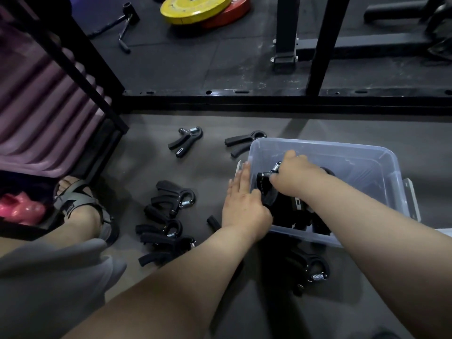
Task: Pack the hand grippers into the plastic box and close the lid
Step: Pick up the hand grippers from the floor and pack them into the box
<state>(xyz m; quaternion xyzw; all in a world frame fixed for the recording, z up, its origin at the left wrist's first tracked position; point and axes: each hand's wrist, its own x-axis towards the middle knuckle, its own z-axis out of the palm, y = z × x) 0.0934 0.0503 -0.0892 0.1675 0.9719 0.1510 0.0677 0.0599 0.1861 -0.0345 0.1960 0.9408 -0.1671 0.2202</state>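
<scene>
A clear plastic box (pixel 381 155) stands open on the floor at the right, with several black hand grippers inside. My right hand (pixel 297 173) is inside the box, shut on a black hand gripper (pixel 265 178) with a steel spring. My left hand (pixel 242 204) rests on the box's near left wall, fingers over the rim. More grippers lie on the floor: a pile (pixel 168 221) left of my arm, one (pixel 186 140) farther back, one (pixel 244 141) by the box's far corner, one (pixel 310 270) in front of the box.
A black rack frame (pixel 269 99) runs across the floor behind the box. Purple mats (pixel 41 106) fill the shelf at the left. Yellow and red weight plates (pixel 195 8) lie farther back. My sandalled foot (pixel 80 206) is at the left, beside a pink object (pixel 19 206).
</scene>
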